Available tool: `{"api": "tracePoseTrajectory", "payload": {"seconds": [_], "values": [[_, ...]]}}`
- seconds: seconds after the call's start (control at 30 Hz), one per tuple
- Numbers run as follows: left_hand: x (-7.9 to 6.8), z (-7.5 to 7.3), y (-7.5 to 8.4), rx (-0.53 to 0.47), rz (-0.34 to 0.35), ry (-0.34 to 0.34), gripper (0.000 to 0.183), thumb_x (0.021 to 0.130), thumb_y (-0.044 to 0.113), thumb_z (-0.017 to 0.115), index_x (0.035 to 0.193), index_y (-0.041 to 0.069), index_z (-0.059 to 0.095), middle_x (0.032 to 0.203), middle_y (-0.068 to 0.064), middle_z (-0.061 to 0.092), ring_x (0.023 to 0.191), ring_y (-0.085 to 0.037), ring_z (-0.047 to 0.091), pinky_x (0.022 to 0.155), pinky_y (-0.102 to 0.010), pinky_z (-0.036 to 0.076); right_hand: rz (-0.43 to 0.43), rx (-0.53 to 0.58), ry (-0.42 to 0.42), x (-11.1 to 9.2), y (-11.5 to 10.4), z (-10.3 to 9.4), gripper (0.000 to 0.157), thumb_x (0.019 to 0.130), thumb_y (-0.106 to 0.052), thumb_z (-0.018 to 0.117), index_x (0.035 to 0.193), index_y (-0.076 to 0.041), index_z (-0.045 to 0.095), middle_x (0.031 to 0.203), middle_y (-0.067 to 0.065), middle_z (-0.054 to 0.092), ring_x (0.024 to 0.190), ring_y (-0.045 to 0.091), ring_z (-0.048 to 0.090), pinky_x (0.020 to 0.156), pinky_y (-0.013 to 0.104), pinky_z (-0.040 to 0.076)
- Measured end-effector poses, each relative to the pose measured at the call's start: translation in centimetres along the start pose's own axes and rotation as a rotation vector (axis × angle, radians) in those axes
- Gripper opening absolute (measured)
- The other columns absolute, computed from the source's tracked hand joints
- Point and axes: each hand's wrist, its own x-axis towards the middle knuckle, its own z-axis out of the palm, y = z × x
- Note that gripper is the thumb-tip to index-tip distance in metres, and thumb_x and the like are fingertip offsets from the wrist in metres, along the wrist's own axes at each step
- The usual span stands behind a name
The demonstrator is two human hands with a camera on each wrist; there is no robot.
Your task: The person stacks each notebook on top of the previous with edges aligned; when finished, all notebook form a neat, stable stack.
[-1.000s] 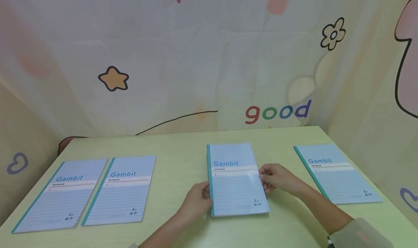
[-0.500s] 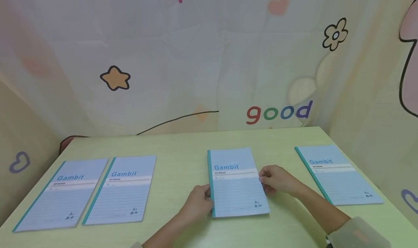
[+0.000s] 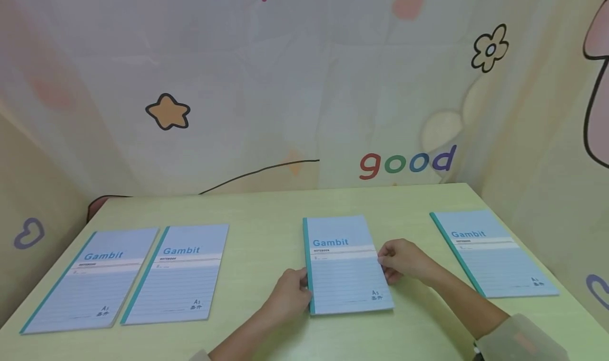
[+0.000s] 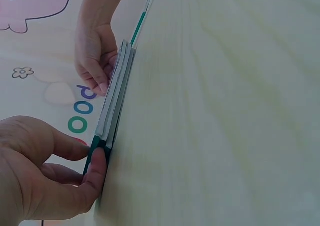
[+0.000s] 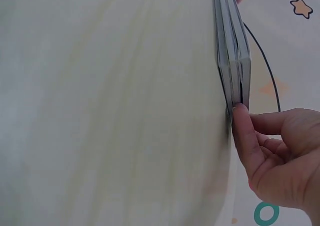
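A stack of blue "Gambit" notebooks point(image 3: 342, 276) with teal spines lies right of the table's middle, and only its top cover shows in the head view. My left hand point(image 3: 287, 292) grips the spine side near the front corner, with the left thumb point(image 4: 98, 166) against the teal spine. On the opposite side, my right hand point(image 3: 404, 260) holds the page edge, its fingers curled. Layered page edges point(image 5: 232, 80) stand out in the right wrist view, with the right thumb against them. Both hands stay low beside the stack.
Two matching notebooks lie side by side at the left, an outer one point(image 3: 90, 281) and an inner one point(image 3: 176, 274). Another notebook point(image 3: 495, 255) lies near the right edge of the pale green table point(image 3: 266, 213). A printed curtain point(image 3: 285, 86) hangs behind.
Over the last second, the top notebook's far edge has come down and slightly nearer, lining up with the stack. Both hands keep nearly the same places along its sides. The other notebooks have not moved.
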Motion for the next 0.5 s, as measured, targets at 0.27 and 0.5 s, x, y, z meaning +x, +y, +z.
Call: {"api": "tracePoseTrajectory", "payload": {"seconds": [0.27,0.5], "values": [[-0.16,0.11,-0.36,-0.013,0.034,0.004,0.046,0.081,-0.012,0.045,0.125,-0.023,0.037,0.111,-0.032,0.054,0.079,-0.024,0.053,0.053,-0.023,0.04,0.006,0.027,-0.02,-0.07,0.1,0.07,0.005,0.089,0.002,0.054,0.089,0.005,0.058,0.072,0.01,0.059,0.058,0.017,0.058,0.055,0.03,0.053],[-0.06,0.01,-0.35,-0.035,-0.003,0.007,0.047,0.08,-0.013,0.046,0.125,-0.023,0.038,0.094,-0.016,0.055,0.072,-0.019,0.048,0.055,-0.023,0.039,0.023,0.054,-0.03,0.21,0.21,0.03,0.005,0.09,0.003,0.053,0.09,0.006,0.058,0.072,0.011,0.059,0.058,0.017,0.058,0.055,0.029,0.054]]}}
